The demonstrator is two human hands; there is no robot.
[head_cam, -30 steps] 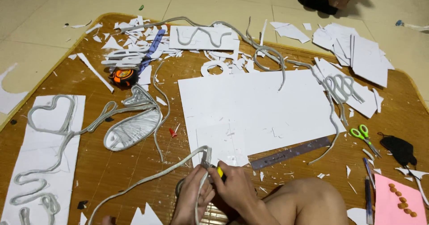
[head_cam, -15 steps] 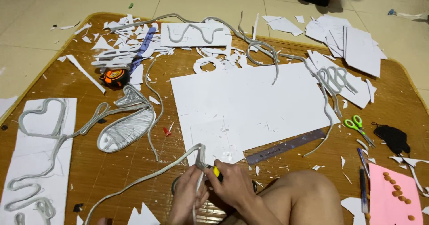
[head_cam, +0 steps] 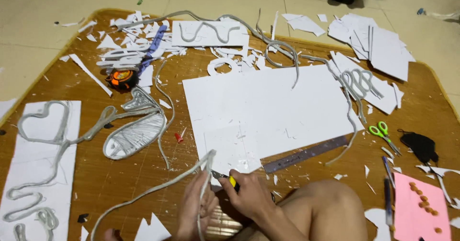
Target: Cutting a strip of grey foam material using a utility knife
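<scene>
Left hand point(head_cam: 195, 206) clamps a bent grey strip point(head_cam: 158, 188); right hand point(head_cam: 249, 198) grips a yellow-handled cutter point(head_cam: 226, 178) at its fold, above a scrap-littered wooden mat point(head_cam: 120, 174) on floor tiles point(head_cam: 43, 11).

Left hand point(head_cam: 196, 207) blurred; knife point(head_cam: 226, 178) handle hidden in right hand point(head_cam: 251, 198); pink sheet point(head_cam: 421, 212) cut off

This looks like a home floor turned into a makeshift craft space. A brown woven mat point(head_cam: 421, 107) lies on pale floor tiles point(head_cam: 38, 11), and the person sits on it with a bare knee point(head_cam: 330, 207) at the near edge. White foam board sheets point(head_cam: 268, 107) and offcuts cover the mat, with grey flexible tubing point(head_cam: 139, 138) bent into shapes, a steel ruler point(head_cam: 306, 154), green-handled scissors point(head_cam: 383, 134) on the right and an orange tape measure point(head_cam: 120, 78) at far left.
</scene>
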